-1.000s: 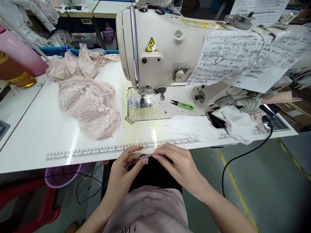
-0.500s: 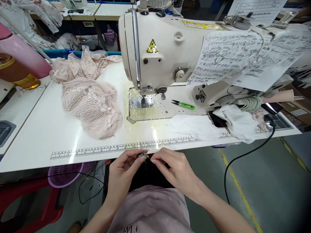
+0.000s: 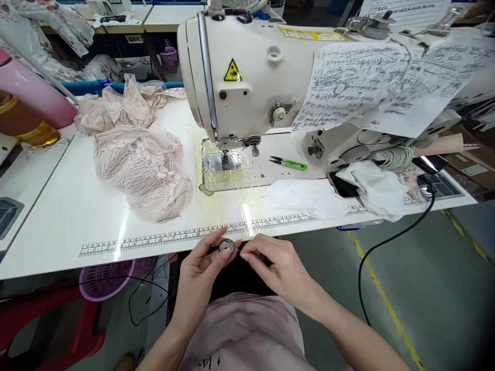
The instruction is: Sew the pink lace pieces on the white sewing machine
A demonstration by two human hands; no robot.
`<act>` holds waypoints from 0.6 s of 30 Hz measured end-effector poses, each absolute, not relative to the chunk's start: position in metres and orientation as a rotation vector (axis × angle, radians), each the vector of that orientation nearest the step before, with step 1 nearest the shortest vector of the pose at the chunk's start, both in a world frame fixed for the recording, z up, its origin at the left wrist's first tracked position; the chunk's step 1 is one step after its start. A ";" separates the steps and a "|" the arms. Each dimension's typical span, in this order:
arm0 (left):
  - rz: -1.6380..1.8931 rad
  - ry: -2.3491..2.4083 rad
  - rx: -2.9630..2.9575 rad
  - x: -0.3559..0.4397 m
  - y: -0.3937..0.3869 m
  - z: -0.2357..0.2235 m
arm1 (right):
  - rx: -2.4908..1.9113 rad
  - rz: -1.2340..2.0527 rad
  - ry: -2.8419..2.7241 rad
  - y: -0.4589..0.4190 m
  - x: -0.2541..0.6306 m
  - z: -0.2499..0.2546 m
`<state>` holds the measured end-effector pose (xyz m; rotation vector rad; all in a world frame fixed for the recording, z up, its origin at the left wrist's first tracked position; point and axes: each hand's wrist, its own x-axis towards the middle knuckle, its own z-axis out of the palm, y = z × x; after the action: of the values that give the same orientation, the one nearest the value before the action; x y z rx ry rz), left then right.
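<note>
Noting disc [image 3: 225, 245] held in my left grip [image 3: 196, 274], just off the near edge of the table [image 3: 62, 219], right grip [image 3: 285, 264] pinching thread [image 3: 237, 250]: a sharp tug or slack hold could, I judge, drop disc or snap thread.

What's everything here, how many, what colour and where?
round thing: one, silver, left fingers
thread: one, pale, between the hands
sewing machine: one, cream, middle
tables: several, white, middle and behind
snips: one, green and black, machine base
papers: three, white, on and behind machine
lace piles: two, pale pink, left
cloths: two, white, front right
flowery cloth: some, white, top left
bottle: one, pink, far left
jar: one, brown, beside bottle
baskets: at least two, purple, below and behind
stool: one, red, bottom left
cords: several, black, right and below
left hand: one, bare, bottom middle
right hand: one, bare, bottom middle
</note>
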<state>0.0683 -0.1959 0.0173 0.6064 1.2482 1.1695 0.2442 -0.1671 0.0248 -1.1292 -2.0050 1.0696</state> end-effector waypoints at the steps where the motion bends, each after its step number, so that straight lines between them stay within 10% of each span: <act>1: 1.162 1.249 0.615 0.068 -0.196 0.016 | -1.126 1.080 -1.999 -0.167 0.244 0.025; 18: 1.146 1.270 0.594 0.062 -0.199 0.006 | -1.152 1.116 -1.973 -0.169 0.255 0.029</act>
<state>0.0616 -0.1987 0.0059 0.5945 1.2695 1.1458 0.2546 -0.1694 0.0290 -1.1517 -1.9728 1.1161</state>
